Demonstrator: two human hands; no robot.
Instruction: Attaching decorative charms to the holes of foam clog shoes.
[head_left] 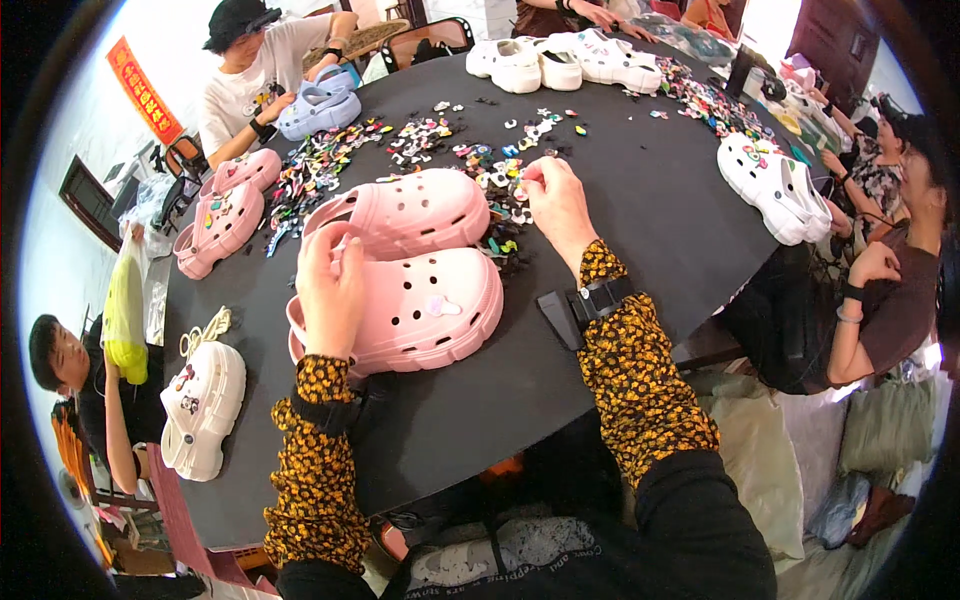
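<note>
Left hand point(330, 290), centre left of the frame: fingers curled over the heel strap end of the near pink clog point(420, 312), gripping it. The clog lies on its sole on the black table point(640, 230), toe toward frame right, with one small charm fitted in its upper.

Right hand point(556, 203), just above centre: fingertips pinched together at the edge of a loose pile of charms point(500, 195). Whether a charm sits between the fingers cannot be told. Both forearms wear patterned orange-and-black sleeves with a dark wrist strap each.

A second pink clog point(405, 208) lies touching the far side of the first, between the two hands.

Further charms point(320, 165) are spread across the table toward upper left and upper centre. Another pink pair point(225, 210) sits at the left edge of the table, with charms already on it. A white clog point(203, 405) lies at lower left, a white pair point(775, 185) at right, more white clogs point(560, 60) at top centre, and a pale blue clog point(320, 105) at upper left in another person's hands.

Other people sit round the table at upper left, lower left and right.
</note>
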